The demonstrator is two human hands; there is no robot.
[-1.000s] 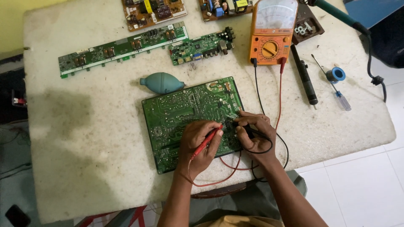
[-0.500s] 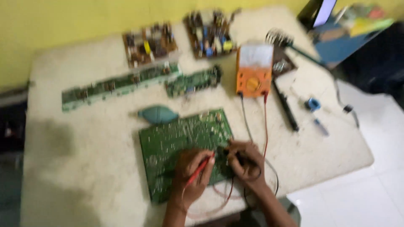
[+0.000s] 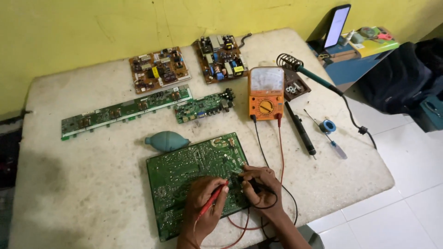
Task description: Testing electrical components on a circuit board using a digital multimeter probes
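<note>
Your left hand [image 3: 205, 203] grips red probe [image 3: 211, 202], right hand [image 3: 260, 186] grips black probe [image 3: 249, 183] on green board [image 3: 194, 177]; blower bulb [image 3: 167, 141] just behind, multimeter [image 3: 266, 93] beyond; probe tips hidden.

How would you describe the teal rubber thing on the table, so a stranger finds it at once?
Start at the large green circuit board under both hands. Just beyond its far left corner lies the teal rubber blower bulb. It is the only soft, rounded, pear-shaped thing there; its neighbours are flat boards.
</note>
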